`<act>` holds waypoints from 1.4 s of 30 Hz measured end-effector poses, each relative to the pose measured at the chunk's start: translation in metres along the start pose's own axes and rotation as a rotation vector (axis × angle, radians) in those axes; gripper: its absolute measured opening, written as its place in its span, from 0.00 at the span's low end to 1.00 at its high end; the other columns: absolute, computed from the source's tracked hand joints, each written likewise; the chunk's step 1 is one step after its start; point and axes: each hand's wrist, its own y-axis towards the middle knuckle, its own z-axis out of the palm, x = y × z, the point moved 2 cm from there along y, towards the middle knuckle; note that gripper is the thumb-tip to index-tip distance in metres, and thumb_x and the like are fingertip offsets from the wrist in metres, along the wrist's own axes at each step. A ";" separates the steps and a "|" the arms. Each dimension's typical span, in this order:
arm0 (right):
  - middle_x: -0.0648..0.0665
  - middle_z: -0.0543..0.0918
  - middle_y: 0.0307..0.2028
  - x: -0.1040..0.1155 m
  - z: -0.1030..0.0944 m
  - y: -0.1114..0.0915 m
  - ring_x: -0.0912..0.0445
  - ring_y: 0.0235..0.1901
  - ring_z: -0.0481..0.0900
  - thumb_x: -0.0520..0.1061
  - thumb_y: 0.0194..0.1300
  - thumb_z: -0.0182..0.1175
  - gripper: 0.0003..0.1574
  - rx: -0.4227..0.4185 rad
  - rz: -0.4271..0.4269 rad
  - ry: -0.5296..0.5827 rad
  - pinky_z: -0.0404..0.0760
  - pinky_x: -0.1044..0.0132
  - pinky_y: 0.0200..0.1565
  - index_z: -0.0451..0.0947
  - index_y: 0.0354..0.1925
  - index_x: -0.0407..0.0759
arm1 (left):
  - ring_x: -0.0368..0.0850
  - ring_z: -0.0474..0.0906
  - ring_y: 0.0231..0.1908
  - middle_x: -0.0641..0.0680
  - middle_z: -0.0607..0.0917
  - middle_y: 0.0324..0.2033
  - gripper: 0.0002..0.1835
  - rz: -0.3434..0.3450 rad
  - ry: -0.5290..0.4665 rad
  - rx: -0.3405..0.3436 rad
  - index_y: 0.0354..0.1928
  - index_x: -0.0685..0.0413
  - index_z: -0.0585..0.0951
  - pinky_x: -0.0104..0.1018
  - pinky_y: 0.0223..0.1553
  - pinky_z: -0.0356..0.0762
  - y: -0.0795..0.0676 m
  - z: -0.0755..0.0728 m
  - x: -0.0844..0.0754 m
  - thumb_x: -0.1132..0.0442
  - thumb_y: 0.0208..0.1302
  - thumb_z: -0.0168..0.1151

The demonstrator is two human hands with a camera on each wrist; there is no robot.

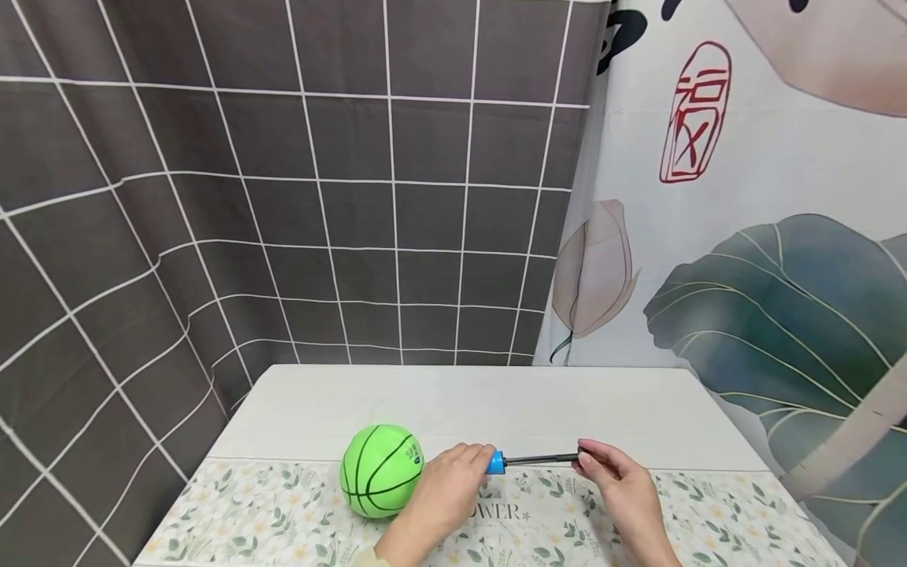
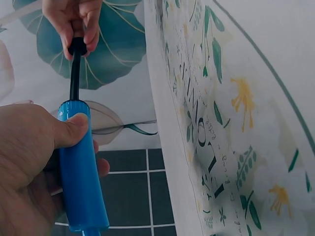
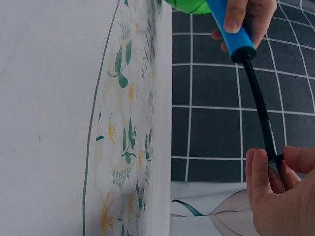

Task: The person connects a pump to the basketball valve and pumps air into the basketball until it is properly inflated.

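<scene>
A small hand pump with a blue barrel [image 2: 81,182] and a thin black rod [image 3: 257,98] is held sideways over the table. My left hand [image 1: 449,487] grips the barrel, its thumb lying along the blue side in the left wrist view. With thumb and fingertips, my right hand [image 1: 627,490] pinches the black end of the rod, which is drawn well out of the barrel. A bright green ball [image 1: 383,471] with black seam lines rests on the table, just left of my left hand.
The table [image 1: 468,402] is white at the back, with a flower-and-leaf printed cover [image 1: 241,512] in front. Behind it hangs a dark grey cloth [image 1: 432,220] with a white grid. To the right is a white cloth with large printed leaves [image 1: 801,307].
</scene>
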 end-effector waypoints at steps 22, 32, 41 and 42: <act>0.44 0.89 0.42 0.001 0.060 -0.024 0.54 0.40 0.88 0.41 0.67 0.67 0.19 0.048 -0.147 -0.019 0.83 0.74 0.41 0.82 0.55 0.37 | 0.40 0.81 0.43 0.46 0.87 0.46 0.20 0.036 0.049 -0.017 0.55 0.53 0.83 0.30 0.48 0.81 -0.001 0.000 -0.007 0.61 0.60 0.72; 0.43 0.89 0.45 -0.001 0.038 -0.016 0.52 0.43 0.88 0.44 0.68 0.67 0.21 0.050 -0.109 -0.020 0.85 0.64 0.49 0.81 0.57 0.38 | 0.39 0.82 0.47 0.46 0.86 0.50 0.21 0.013 0.015 0.025 0.58 0.51 0.81 0.30 0.50 0.82 -0.001 0.002 -0.005 0.59 0.64 0.69; 0.41 0.86 0.52 0.002 -0.001 -0.004 0.54 0.47 0.87 0.47 0.73 0.62 0.25 0.005 -0.030 -0.040 0.82 0.56 0.57 0.76 0.63 0.38 | 0.40 0.82 0.49 0.47 0.87 0.51 0.21 -0.016 -0.005 0.023 0.59 0.51 0.81 0.31 0.52 0.82 0.000 -0.002 0.000 0.58 0.64 0.69; 0.41 0.86 0.52 0.002 -0.002 -0.003 0.54 0.46 0.87 0.47 0.73 0.62 0.25 0.007 -0.032 -0.038 0.83 0.57 0.56 0.76 0.63 0.38 | 0.40 0.82 0.49 0.47 0.87 0.51 0.22 -0.018 -0.009 0.022 0.59 0.52 0.81 0.31 0.51 0.82 0.000 -0.003 0.001 0.58 0.64 0.69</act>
